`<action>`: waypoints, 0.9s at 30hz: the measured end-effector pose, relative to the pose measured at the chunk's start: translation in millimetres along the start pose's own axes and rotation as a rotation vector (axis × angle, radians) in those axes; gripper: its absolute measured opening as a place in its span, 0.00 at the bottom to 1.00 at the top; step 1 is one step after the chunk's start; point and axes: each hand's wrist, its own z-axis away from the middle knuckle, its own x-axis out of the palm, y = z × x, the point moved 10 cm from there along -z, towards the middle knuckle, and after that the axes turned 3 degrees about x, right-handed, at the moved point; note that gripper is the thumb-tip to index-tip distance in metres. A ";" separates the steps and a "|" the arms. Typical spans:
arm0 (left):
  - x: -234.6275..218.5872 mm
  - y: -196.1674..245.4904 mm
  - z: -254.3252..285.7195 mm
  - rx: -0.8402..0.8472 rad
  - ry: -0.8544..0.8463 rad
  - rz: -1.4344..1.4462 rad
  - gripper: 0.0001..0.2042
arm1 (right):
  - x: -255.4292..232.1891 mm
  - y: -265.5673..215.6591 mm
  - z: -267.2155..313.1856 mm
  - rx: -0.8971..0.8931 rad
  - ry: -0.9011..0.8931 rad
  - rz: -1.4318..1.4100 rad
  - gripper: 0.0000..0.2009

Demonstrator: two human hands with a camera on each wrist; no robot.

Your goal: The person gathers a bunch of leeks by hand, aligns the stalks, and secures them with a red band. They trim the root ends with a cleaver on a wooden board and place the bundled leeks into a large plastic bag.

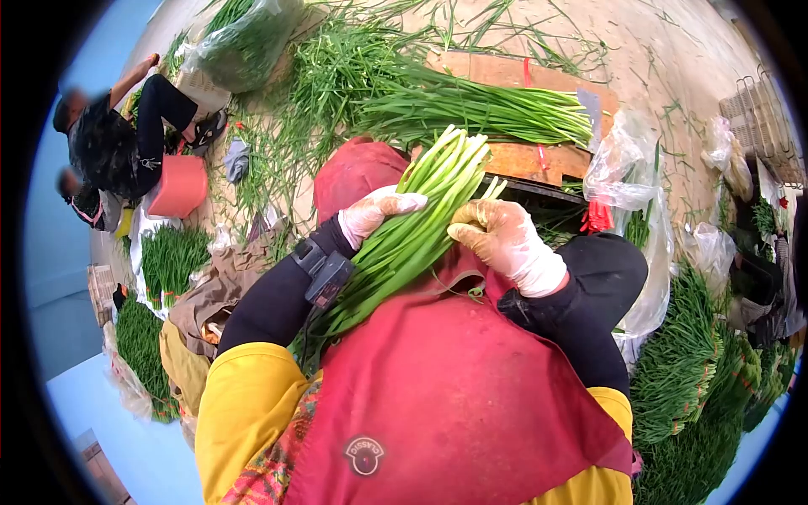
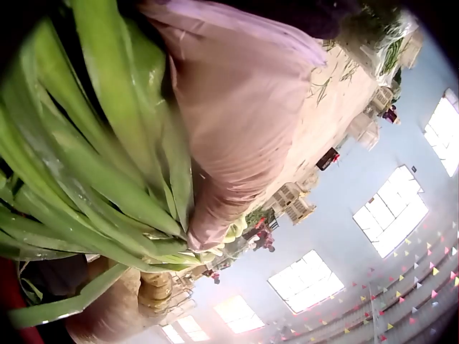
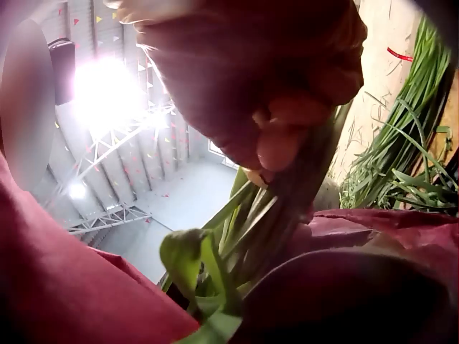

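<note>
A bunch of long green stalks with pale ends slants up across the red apron in the head view. My gloved left hand grips it from the left, thumb across the stalks; in the left wrist view this hand lies along the leaves. At the bunch's right side is my gloved right hand, its fingers curled at the stalks near the pale ends. The right wrist view shows the right hand with bent fingers above a folded leaf.
Beyond my hands, a pile of stalks lies on a wooden board. Plastic bags hang at its right. Tied bundles stand at the right and more at the left. A person sits near a pink bucket.
</note>
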 end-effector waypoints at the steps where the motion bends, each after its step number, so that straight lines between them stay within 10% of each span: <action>1: -2.9 -0.9 -0.1 0.002 -0.002 0.001 0.26 | -0.9 4.7 -0.3 0.011 0.027 -0.086 0.06; 16: -12.0 2.8 6.5 0.024 0.021 0.066 0.24 | -239.0 74.1 111.5 -0.080 1.145 -0.431 0.06; 18: -13.1 6.7 6.9 0.045 0.021 0.072 0.24 | -252.1 103.4 130.8 -0.100 0.999 -0.419 0.06; 22: -28.5 9.2 9.3 0.080 0.041 0.071 0.26 | -194.8 125.2 122.9 0.563 0.507 0.182 0.05; 27: -32.6 16.2 13.8 0.118 0.050 0.100 0.29 | -69.8 90.8 66.6 0.279 -0.111 0.043 0.20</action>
